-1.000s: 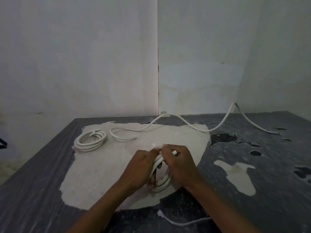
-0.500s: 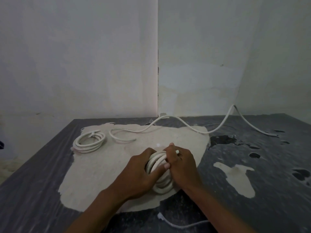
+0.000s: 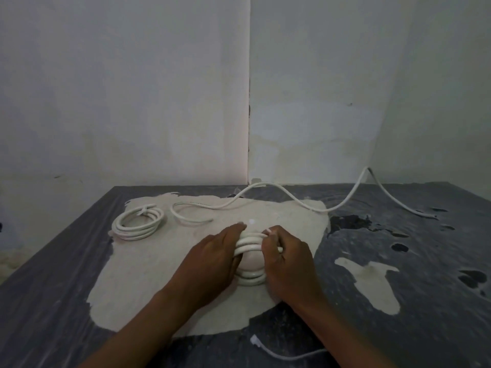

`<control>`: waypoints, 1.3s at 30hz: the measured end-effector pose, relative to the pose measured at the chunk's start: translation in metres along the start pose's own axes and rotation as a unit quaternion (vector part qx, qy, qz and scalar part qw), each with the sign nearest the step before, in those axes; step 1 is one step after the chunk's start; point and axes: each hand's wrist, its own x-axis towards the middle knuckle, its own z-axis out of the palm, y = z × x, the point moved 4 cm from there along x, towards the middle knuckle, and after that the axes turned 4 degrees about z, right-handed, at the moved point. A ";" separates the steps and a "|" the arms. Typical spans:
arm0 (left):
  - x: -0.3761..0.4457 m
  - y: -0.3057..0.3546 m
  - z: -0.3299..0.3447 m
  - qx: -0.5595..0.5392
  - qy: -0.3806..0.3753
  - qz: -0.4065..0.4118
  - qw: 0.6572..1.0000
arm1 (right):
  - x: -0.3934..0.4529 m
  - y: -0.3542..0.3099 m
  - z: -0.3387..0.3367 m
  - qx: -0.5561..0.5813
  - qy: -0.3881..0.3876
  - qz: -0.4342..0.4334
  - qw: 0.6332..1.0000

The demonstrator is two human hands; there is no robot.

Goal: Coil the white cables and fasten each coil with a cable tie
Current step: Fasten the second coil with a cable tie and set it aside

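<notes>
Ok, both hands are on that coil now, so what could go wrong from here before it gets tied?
1. The coil is held only by the left hand and right hand; no tie shows on it, so loosening either grip may let the loops spring apart.
2. The loose cable behind it lies close and could get caught in a tie.
3. The cable end near the table's front edge might snag a forearm.

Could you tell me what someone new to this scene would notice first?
Both hands meet at the table's middle: the left hand and right hand grip a white cable coil between them. A finished coil lies at far left, and a loose white cable snakes along the back toward the wall.
</notes>
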 end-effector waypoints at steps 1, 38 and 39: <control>0.000 0.000 0.001 0.008 0.011 -0.006 1.000 | 0.003 0.000 0.001 -0.006 0.000 -0.007 1.000; -0.005 0.006 -0.008 0.028 0.101 0.050 0.993 | 0.002 0.001 0.014 -0.046 -0.053 0.097 0.993; -0.004 0.005 -0.008 0.027 0.105 0.051 0.993 | 0.002 0.001 0.014 -0.042 -0.050 0.097 0.993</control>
